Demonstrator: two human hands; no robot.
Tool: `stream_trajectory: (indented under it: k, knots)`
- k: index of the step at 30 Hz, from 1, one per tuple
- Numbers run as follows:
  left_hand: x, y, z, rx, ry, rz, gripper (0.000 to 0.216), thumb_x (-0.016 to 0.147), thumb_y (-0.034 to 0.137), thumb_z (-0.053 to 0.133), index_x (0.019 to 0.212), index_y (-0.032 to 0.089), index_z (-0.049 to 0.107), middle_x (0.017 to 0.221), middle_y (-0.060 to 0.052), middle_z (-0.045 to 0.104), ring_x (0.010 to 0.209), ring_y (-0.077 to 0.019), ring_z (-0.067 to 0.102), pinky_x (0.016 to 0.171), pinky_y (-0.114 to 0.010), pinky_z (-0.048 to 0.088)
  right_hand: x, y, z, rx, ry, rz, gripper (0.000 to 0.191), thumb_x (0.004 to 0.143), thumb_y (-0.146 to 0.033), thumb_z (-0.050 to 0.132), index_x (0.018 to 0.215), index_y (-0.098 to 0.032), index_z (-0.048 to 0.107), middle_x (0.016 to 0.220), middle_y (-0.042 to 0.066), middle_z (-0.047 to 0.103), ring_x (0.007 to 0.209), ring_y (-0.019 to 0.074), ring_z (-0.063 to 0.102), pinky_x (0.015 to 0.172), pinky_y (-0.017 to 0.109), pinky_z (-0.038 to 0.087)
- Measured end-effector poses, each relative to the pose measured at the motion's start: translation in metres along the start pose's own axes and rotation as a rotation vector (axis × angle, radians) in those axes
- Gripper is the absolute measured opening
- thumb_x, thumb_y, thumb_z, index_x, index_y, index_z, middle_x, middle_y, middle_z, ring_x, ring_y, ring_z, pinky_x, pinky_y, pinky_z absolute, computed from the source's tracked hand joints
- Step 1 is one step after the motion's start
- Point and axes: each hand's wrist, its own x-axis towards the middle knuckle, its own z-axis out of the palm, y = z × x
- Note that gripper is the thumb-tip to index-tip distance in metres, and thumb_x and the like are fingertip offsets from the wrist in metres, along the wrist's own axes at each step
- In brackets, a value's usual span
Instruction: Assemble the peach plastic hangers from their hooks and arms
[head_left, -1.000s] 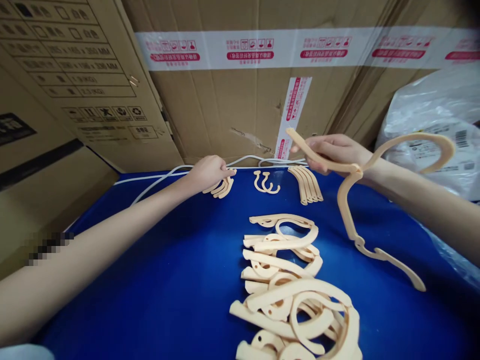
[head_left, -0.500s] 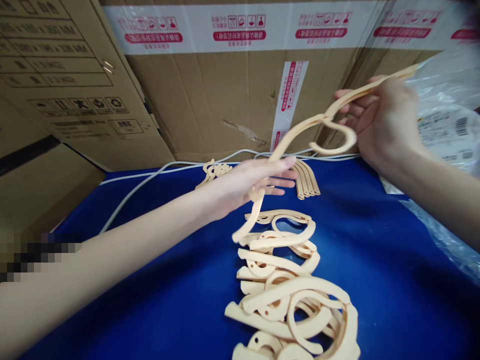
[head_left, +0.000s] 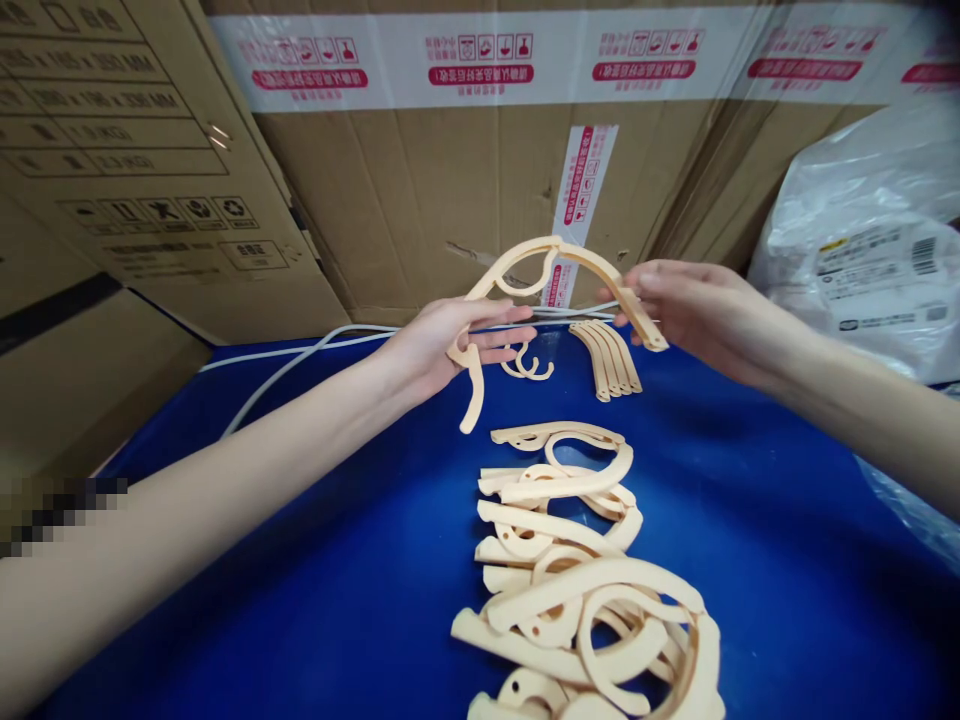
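Note:
A beige folding clothes hanger (head_left: 598,266) is held up between my two hands, its arms bent into an arch. My left hand (head_left: 442,345) grips the hanger's left side between thumb and palm, with its other fingers stretched out. A curved end sticks out below that palm. My right hand (head_left: 690,305) pinches the right arm close to its lower end; some of its fingers are hidden behind. Below, a column of folded beige hangers (head_left: 592,580) lies overlapping on the blue surface. Loose beige hooks (head_left: 534,374) lie behind my left fingertips, partly covered.
Several curved hanger arms (head_left: 611,362) lie side by side at the back of the blue tablecloth (head_left: 337,560). White cables (head_left: 281,385) run along the rear edge. Cardboard boxes (head_left: 435,190) wall off the back and left. A clear plastic bag (head_left: 847,215) with a label stands at right.
The hanger has turned from a steep slant up to the right into an arch. My right hand came down and left, my left hand moved left, uncovering the curved arms behind.

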Motion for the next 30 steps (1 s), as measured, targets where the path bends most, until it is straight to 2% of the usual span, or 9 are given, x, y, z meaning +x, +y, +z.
stream_trajectory:
  k: [4, 6, 9, 12, 16, 18, 21, 25, 30]
  knots:
    - [0.007, 0.008, -0.013, 0.042, -0.084, -0.166, 0.035, 0.093, 0.042, 0.061, 0.072, 0.014, 0.065, 0.094, -0.013, 0.078, 0.056, -0.0111, 0.069, 0.038, -0.013, 0.047, 0.002, 0.008, 0.001, -0.293, 0.018, -0.055, 0.035, 0.079, -0.023, 0.07, 0.111, -0.023, 0.057, 0.07, -0.003, 0.067, 0.045, 0.0089, 0.05, 0.038, 0.02, 0.032]
    - [0.012, 0.01, -0.023, 0.135, -0.182, -0.264, 0.04, 0.091, 0.049, 0.061, 0.076, 0.013, 0.069, 0.084, -0.012, 0.077, 0.042, -0.0059, 0.057, 0.031, -0.011, 0.038, 0.001, 0.009, 0.001, -0.488, -0.043, -0.087, 0.035, 0.085, -0.028, 0.061, 0.119, -0.023, 0.056, 0.061, -0.006, 0.058, 0.041, 0.0098, 0.043, 0.037, 0.022, 0.027]
    - [0.016, 0.01, -0.036, 0.34, -0.294, -0.347, 0.029, 0.085, 0.043, 0.071, 0.086, 0.015, 0.074, 0.071, -0.009, 0.072, 0.034, -0.0028, 0.043, 0.027, -0.011, 0.026, -0.001, 0.011, 0.0, -0.922, -0.063, -0.228, 0.028, 0.092, -0.039, 0.054, 0.116, -0.023, 0.058, 0.056, -0.005, 0.054, 0.043, 0.0122, 0.042, 0.045, 0.025, 0.029]
    - [0.016, 0.009, -0.041, 0.474, -0.335, -0.325, 0.022, 0.077, 0.035, 0.081, 0.088, 0.018, 0.074, 0.071, -0.006, 0.069, 0.037, -0.002, 0.039, 0.029, -0.011, 0.02, -0.004, 0.015, 0.004, -1.383, -0.028, -0.377, 0.03, 0.097, -0.044, 0.048, 0.112, -0.022, 0.062, 0.064, 0.003, 0.064, 0.054, 0.0185, 0.055, 0.053, 0.029, 0.028]
    - [0.011, 0.011, -0.037, 0.552, -0.397, -0.279, 0.023, 0.076, 0.036, 0.081, 0.08, 0.017, 0.069, 0.067, 0.0, 0.057, 0.038, 0.0011, 0.026, 0.032, -0.012, 0.014, -0.004, 0.018, 0.014, -1.679, -0.033, -0.462, 0.038, 0.101, -0.039, 0.036, 0.114, -0.019, 0.065, 0.093, 0.012, 0.074, 0.06, 0.0203, 0.059, 0.051, 0.031, 0.02]
    - [0.008, 0.012, -0.033, 0.598, -0.4, -0.252, 0.028, 0.077, 0.034, 0.081, 0.069, 0.016, 0.06, 0.062, 0.003, 0.047, 0.04, 0.0009, 0.023, 0.034, -0.013, 0.013, -0.001, 0.018, 0.017, -1.687, -0.072, -0.458, 0.038, 0.101, -0.035, 0.035, 0.113, -0.017, 0.066, 0.092, 0.012, 0.074, 0.058, 0.019, 0.058, 0.051, 0.031, 0.019]
    - [0.005, 0.012, -0.028, 0.682, -0.367, -0.191, 0.04, 0.079, 0.032, 0.077, 0.059, 0.017, 0.046, 0.055, 0.007, 0.032, 0.041, -0.0012, 0.02, 0.037, -0.015, 0.012, 0.005, 0.02, 0.016, -1.371, -0.198, -0.375, 0.038, 0.099, -0.037, 0.039, 0.099, -0.016, 0.071, 0.074, 0.007, 0.069, 0.056, 0.0163, 0.055, 0.053, 0.029, 0.03]
    - [0.005, 0.01, -0.027, 0.812, -0.276, -0.153, 0.039, 0.08, 0.031, 0.07, 0.056, 0.019, 0.043, 0.051, 0.006, 0.031, 0.041, -0.0037, 0.022, 0.039, -0.019, 0.014, 0.015, 0.024, 0.006, -0.878, -0.246, -0.03, 0.041, 0.094, -0.054, 0.049, 0.094, -0.02, 0.073, 0.056, -0.001, 0.058, 0.04, 0.0121, 0.045, 0.043, 0.028, 0.034]
    - [-0.001, 0.017, -0.027, 0.888, -0.207, -0.16, 0.039, 0.08, 0.03, 0.068, 0.052, 0.019, 0.043, 0.048, 0.006, 0.031, 0.041, -0.0042, 0.023, 0.04, -0.02, 0.014, 0.026, 0.024, -0.025, -1.21, -0.008, 0.025, 0.037, 0.1, -0.041, 0.037, 0.099, -0.02, 0.067, 0.068, 0.004, 0.067, 0.047, 0.0158, 0.058, 0.049, 0.029, 0.042]
